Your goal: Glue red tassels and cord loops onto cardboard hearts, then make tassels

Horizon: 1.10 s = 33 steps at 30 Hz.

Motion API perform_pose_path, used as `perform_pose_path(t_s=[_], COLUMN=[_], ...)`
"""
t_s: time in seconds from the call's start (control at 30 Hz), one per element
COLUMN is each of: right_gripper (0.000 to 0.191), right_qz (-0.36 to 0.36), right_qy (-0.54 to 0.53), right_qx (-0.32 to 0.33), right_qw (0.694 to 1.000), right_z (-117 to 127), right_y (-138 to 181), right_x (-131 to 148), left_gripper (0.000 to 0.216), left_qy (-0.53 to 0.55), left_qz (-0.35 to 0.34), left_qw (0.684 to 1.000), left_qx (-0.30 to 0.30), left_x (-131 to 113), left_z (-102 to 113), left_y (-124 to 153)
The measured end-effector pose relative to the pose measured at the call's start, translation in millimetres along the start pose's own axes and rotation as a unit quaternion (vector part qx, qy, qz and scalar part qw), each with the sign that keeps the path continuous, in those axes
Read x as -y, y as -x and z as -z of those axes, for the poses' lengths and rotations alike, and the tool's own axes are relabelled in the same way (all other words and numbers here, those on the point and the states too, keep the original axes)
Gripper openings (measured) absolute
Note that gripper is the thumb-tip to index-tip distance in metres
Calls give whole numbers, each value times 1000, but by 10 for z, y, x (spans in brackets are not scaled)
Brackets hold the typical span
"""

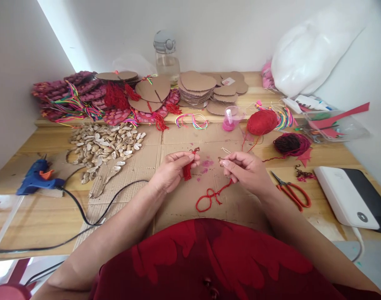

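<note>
My left hand (pixel 173 168) is closed in a pinch on a small red tassel (pixel 188 170) that hangs from its fingertips. My right hand (pixel 245 168) is closed on a small brownish piece (pixel 222 160) and a red yarn strand (pixel 210 196). That strand drops from the right hand and lies in a loop on the cardboard sheet (pixel 178 146). The two hands are held a short way apart above the cardboard. Pink stains mark the cardboard between them.
A blue glue gun (pixel 37 177) with a black cord lies at the left. Peanut shells (pixel 104 146) are piled at the back left. Red scissors (pixel 292 191), a red yarn ball (pixel 262 122), dark yarn (pixel 290 143), cardboard hearts (pixel 198 85), a water bottle (pixel 166 58) and a white device (pixel 349 196) surround the work.
</note>
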State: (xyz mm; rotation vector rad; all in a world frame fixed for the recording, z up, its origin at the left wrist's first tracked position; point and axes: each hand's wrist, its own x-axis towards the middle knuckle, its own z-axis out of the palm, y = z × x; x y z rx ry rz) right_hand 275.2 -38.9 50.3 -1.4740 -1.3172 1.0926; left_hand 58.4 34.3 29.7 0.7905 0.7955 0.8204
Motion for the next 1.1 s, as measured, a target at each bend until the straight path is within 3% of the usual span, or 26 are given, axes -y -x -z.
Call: perform_pose_path(t_s=[0.17, 0.43, 0.77, 0.97, 1.1], right_gripper=[29, 29, 24, 13, 14], right_qz=[-92, -68, -156, -175, -176], right_qy=[-114, -69, -307, -334, -348], right_qx=[7, 30, 24, 29, 27], right_qw=[989, 995, 939, 926, 920], right_z=[22, -7, 45, 52, 51], right_y=[-26, -15, -78, -99, -101], right_x=[3, -14, -68, -75, -59], left_gripper=[24, 23, 25, 28, 30], left_qy=[8, -22, -52, -72, -77], left_qz=[2, 0, 3, 5, 21], left_qw=[1000, 999, 997, 996, 993], left_qx=[-4, 33, 54, 54, 86], left_x=[10, 15, 32, 29, 58], left_z=[-1, -38, -73, -82, -84], left_y=[-6, 32, 73, 75, 57])
